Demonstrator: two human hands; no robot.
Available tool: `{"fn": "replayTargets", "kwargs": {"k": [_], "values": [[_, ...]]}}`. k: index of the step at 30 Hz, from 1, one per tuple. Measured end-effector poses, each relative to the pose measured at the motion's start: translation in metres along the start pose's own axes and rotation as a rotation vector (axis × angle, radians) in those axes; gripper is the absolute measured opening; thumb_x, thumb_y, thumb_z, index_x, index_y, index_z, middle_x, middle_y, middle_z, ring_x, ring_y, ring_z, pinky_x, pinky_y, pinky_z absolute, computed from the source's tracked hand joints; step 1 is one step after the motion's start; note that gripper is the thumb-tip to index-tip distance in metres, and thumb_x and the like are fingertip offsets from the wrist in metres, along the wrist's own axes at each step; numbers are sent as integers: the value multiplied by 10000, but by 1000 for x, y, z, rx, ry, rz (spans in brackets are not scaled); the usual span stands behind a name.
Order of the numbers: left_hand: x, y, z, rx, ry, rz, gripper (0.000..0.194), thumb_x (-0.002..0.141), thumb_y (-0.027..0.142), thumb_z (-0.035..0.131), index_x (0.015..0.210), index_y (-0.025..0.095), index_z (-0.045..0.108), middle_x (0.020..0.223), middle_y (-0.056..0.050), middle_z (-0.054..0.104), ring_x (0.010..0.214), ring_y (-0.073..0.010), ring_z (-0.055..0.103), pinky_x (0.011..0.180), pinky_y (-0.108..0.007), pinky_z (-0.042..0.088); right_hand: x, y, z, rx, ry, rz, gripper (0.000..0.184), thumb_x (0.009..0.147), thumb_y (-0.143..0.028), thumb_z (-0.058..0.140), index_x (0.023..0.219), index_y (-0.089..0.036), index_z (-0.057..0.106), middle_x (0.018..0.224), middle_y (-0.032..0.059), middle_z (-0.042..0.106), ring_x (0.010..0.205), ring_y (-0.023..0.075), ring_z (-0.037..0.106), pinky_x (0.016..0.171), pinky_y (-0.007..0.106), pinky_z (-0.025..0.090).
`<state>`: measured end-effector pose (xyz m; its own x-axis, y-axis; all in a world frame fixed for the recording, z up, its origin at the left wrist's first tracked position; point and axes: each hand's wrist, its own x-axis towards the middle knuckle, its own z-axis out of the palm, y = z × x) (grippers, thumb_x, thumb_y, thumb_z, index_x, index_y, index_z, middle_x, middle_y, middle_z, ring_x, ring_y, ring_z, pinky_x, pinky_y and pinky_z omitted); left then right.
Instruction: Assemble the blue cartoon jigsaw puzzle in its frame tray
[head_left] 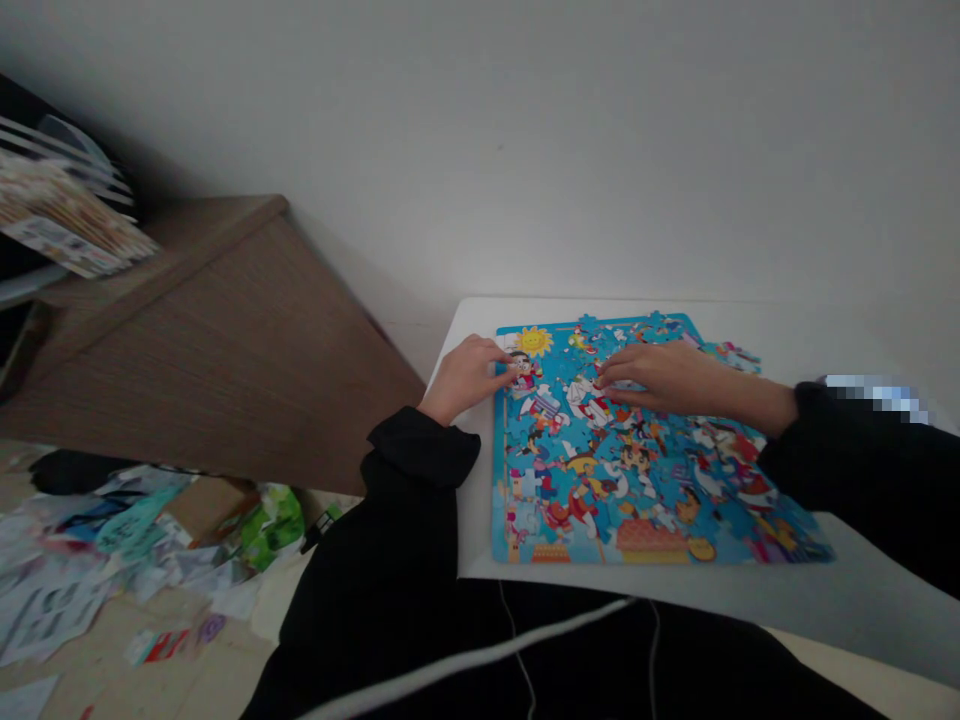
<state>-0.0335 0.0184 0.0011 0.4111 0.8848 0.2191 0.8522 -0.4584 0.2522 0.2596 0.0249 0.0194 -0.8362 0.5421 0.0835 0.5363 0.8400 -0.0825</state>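
A colourful jigsaw puzzle (577,440) with a blue border lies flat on a white table (474,520). Cartoon figures and a yellow sun (533,341) cover it. At its upper left edge, my left hand (471,375) pinches at a small puzzle piece (523,372) with a figure on it, just below the sun. My right hand (667,378) reaches across the upper middle, palm down. Its fingers are drawn together at a puzzle piece with white and red on it (587,398), and they partly hide it. Some loose pieces (731,354) lie past the puzzle's upper right edge.
A pale wall (525,150) rises behind the table. To the left stands a brown wooden cabinet (300,340), with a pack of thin sticks (71,215) on top. Bags and papers (187,530) litter the floor. A white cable (465,658) crosses my lap. A blurred object (877,393) lies at right.
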Motion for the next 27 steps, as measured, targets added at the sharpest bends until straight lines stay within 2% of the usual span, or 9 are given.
{"fn": "replayTargets", "kwargs": {"k": [3,5,10,14,19,24,27], "values": [[-5,3,-11,35,-153,103,300,816,459,639,931,194,721,913,-58,680,917,-223,584,820,-337,448,16,-21,-1,11,-35,-4,315,928,-350,450,1099,-196,665,1096,89,683,983,235,634,752,352,501],[-5,5,-14,58,-224,128,315,811,476,637,943,202,721,895,-56,675,912,-224,577,801,-327,440,28,-38,2,38,-12,-54,353,927,-373,464,1190,-200,624,1150,107,659,1024,243,614,780,366,501],[-3,5,-13,71,-270,133,284,834,453,611,952,218,717,907,-47,678,897,-216,582,793,-315,427,38,-64,19,72,13,-276,448,926,-434,464,1310,-212,525,1326,121,548,1198,253,507,938,424,446],[-1,4,-12,63,-285,124,269,825,434,633,908,191,713,909,-50,676,896,-209,590,800,-310,422,24,-58,24,48,-4,-289,390,929,-364,479,1275,-201,555,1309,107,568,1153,238,542,943,415,454],[-2,4,-12,31,-270,114,239,824,421,634,852,195,708,871,-43,672,846,-192,592,772,-301,419,0,-41,21,58,10,-222,319,947,-275,437,1215,-219,600,1231,62,630,1098,198,586,929,380,478],[-2,5,-10,28,-251,131,276,818,471,616,873,214,703,872,-39,676,847,-192,596,769,-302,422,-15,-32,17,-15,35,-192,292,942,-264,434,1133,-217,650,1253,61,620,1113,221,585,940,408,476],[-2,6,-10,18,-256,134,276,818,457,614,890,206,703,898,-45,685,856,-194,598,785,-307,421,-15,-33,12,-29,82,-161,298,943,-261,428,1107,-181,664,1214,97,639,1122,243,579,924,418,480]]}}
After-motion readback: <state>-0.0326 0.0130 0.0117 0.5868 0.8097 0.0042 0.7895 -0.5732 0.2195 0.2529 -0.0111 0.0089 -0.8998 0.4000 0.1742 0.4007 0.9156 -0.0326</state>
